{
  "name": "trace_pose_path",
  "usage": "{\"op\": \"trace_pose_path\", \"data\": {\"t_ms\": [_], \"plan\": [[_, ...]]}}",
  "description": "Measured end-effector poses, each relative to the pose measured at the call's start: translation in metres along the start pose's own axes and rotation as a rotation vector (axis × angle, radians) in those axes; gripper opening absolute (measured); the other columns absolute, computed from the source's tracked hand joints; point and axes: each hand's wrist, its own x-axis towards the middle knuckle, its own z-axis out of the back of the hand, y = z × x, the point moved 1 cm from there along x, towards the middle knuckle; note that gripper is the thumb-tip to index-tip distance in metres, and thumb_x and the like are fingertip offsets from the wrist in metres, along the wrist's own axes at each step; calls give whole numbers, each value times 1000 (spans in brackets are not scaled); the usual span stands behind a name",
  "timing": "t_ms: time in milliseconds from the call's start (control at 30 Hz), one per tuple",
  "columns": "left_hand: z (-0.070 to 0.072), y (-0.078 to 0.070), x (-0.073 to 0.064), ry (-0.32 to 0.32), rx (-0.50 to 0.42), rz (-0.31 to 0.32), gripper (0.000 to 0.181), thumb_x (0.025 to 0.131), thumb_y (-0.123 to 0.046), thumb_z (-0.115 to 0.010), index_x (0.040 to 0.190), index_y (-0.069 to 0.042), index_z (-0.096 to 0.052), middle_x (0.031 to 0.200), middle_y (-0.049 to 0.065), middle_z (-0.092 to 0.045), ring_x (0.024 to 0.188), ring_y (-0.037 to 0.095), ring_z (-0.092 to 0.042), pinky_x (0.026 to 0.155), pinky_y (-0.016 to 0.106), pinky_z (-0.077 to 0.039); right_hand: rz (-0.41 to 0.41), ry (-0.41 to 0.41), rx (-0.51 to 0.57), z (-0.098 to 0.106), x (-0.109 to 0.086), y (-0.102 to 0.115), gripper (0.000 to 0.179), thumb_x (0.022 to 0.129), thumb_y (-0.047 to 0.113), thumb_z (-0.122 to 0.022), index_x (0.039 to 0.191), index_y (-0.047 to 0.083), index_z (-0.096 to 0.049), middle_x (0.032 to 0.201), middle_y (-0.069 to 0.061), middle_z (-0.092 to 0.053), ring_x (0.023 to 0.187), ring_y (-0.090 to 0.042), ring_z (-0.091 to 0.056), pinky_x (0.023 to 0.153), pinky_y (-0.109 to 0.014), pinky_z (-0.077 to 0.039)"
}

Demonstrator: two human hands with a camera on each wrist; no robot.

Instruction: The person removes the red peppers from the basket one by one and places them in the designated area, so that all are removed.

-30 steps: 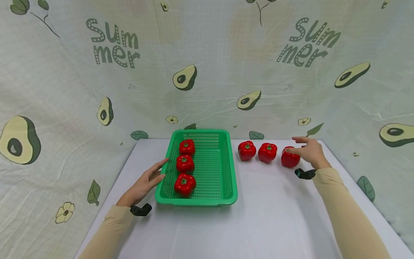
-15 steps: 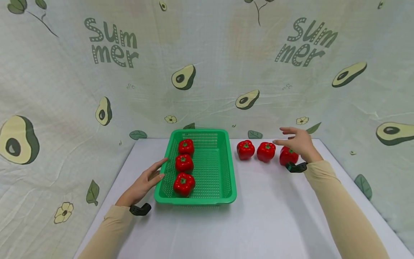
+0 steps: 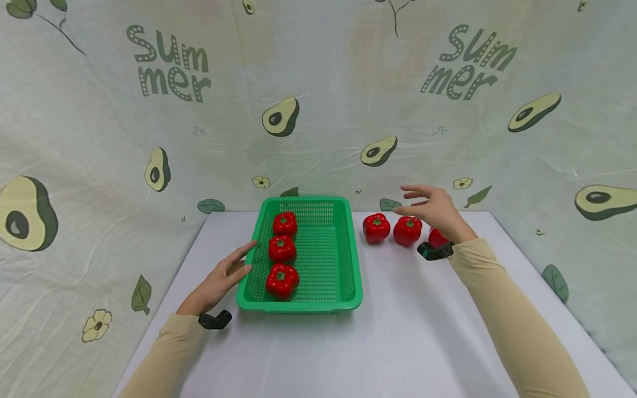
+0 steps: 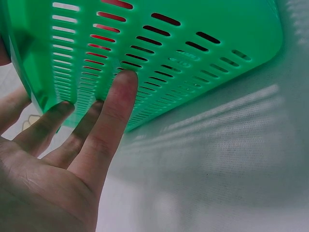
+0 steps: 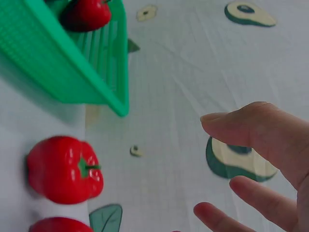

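Note:
A green plastic basket (image 3: 320, 262) stands on the table with three red bell peppers in a column along its left side: a far one (image 3: 285, 224), a middle one (image 3: 282, 250) and a near one (image 3: 282, 282). My left hand (image 3: 219, 284) rests against the basket's left side, its extended fingers (image 4: 104, 121) on the slotted wall. Right of the basket, a red bell pepper (image 3: 376, 228) and another pepper (image 3: 407, 231) sit in a row. My right hand (image 3: 435, 211) is raised over this row, fingers spread and holding nothing. Its wrist partly hides the rightmost pepper (image 3: 437, 237).
The white table (image 3: 398, 331) ends at a hanging cloth (image 3: 328, 110) printed with avocados and the word "summer". The basket's raised rim (image 3: 355, 260) lies between the loose peppers and those inside. A black wrist camera (image 3: 435, 251) sits below my right hand.
My right hand has moved left and upward from the rightmost pepper, passing above the row with nothing in it. The left hand stays at the basket, and the peppers have kept their places.

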Motion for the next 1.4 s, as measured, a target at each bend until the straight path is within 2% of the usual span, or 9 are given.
{"op": "trace_pose_path", "data": {"t_ms": [233,467,600,733,833,1133,1300,1400], "plan": [[2,0,0,-4,28,-25,64,118,-21,-53,176,-17,-25,178,21,-24,155,50,-38,119,67,-37,48,68,72,-16,0,23,74,101,29,-82,165,11,-50,157,-23,-56,139,-48,-57,107,-61,-55],[4,0,0,-5,34,-20,64,118,-21,-52,176,-20,-25,179,16,-24,156,46,-38,118,48,-41,116,138,143,-33,2,43,71,99,27,-84,162,11,-54,153,-20,-59,132,-45,-63,101,-51,-60],[3,1,0,-6,24,-18,65,118,-22,-53,176,-21,-25,180,15,-22,157,46,-37,119,55,-40,138,177,199,-44,4,52,67,99,25,-84,158,10,-58,150,-18,-62,127,-41,-67,100,-50,-61],[3,1,-1,-11,23,-20,65,117,-22,-54,176,-21,-25,180,15,-20,158,49,-34,120,67,-35,147,217,235,-55,5,57,65,98,24,-84,156,11,-60,148,-18,-63,123,-40,-70,104,-57,-58],[2,1,-1,-14,26,-17,66,117,-23,-55,176,-21,-26,181,15,-18,158,50,-32,120,71,-33,156,251,260,-63,6,60,64,98,23,-85,155,11,-61,147,-18,-64,123,-40,-71,103,-61,-57],[2,1,1,-12,17,-16,65,117,-24,-55,176,-21,-26,181,15,-15,160,52,-27,120,72,-33,192,363,279,-97,9,67,64,97,18,-86,155,9,-61,145,-18,-65,123,-38,-71,100,-59,-60],[3,3,1,-22,37,-14,65,117,-25,-55,176,-22,-28,181,16,-15,160,54,-23,121,74,-29,198,441,279,-121,12,69,63,97,16,-86,154,10,-62,144,-18,-64,118,-33,-72,95,-52,-63],[3,3,2,-26,41,-15,65,117,-24,-55,176,-21,-28,181,17,-15,160,53,-26,121,73,-30,211,499,270,-135,13,70,61,97,16,-84,154,10,-63,143,-20,-64,116,-32,-73,92,-50,-64]]}}
